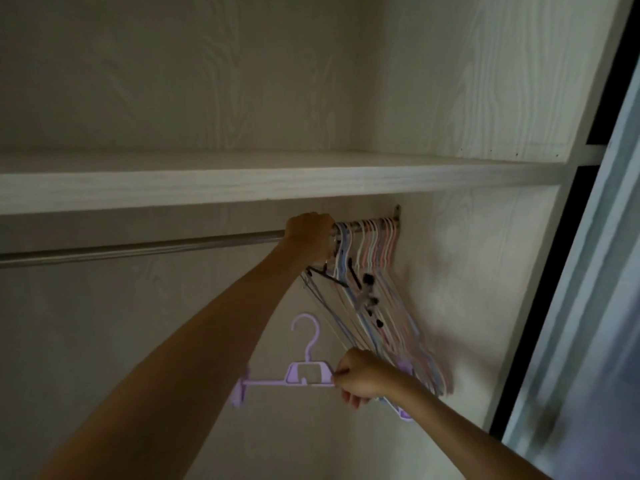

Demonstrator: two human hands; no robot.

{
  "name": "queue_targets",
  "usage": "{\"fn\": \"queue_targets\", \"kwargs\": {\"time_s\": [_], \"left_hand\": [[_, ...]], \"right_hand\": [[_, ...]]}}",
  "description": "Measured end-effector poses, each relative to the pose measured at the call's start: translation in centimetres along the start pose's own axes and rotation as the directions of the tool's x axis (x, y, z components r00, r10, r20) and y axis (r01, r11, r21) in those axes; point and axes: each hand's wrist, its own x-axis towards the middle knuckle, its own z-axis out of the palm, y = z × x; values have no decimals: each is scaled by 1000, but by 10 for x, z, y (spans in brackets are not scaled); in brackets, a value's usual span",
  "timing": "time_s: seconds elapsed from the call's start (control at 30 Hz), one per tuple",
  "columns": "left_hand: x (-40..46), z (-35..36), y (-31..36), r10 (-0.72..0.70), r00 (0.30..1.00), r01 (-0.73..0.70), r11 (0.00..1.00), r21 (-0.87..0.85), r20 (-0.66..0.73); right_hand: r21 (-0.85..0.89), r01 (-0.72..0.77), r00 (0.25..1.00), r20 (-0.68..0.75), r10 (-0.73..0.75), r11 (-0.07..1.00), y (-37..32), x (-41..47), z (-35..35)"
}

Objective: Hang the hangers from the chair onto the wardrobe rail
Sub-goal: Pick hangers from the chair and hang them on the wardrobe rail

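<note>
A metal wardrobe rail (138, 245) runs under a shelf from the left to a bracket at the right wall. Several pink, blue and white hangers (381, 289) hang bunched at its right end, swung back toward the wall. My left hand (310, 233) is up at the rail beside them, fingers curled around hanger hooks there. Below, my right hand (360, 375) grips the bar of a purple clip hanger (298, 372), held upright with its hook pointing up, well under the rail.
A pale wooden shelf (277, 181) sits just above the rail. The wardrobe's right side wall (485, 289) is close behind the hung hangers. A sliding door frame (571, 306) stands at the far right. The rail's left stretch is bare.
</note>
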Motion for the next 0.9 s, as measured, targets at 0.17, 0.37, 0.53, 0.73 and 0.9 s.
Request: {"fn": "queue_targets", "kwargs": {"time_s": [0.17, 0.37, 0.53, 0.73, 0.9], "left_hand": [[-6, 1, -3, -36, 996, 22, 986, -163, -85], [-12, 9, 0, -61, 996, 46, 976, -212, -68], [-51, -9, -35, -19, 996, 11, 996, -87, -91], [-117, -31, -129, -102, 986, 114, 989, 89, -134], [-139, -27, -149, -134, 989, 138, 989, 59, -59]], "right_hand": [[-18, -2, 1000, 11, 2, 1000, 4, -5, 5], [26, 13, 1000, 8, -13, 1000, -4, -22, 9], [8, 47, 996, -78, -46, 999, -25, -56, 9], [-78, 62, 976, -202, -77, 995, -70, -90, -3], [-242, -7, 895, -434, -102, 970, -123, -83, -32]]}}
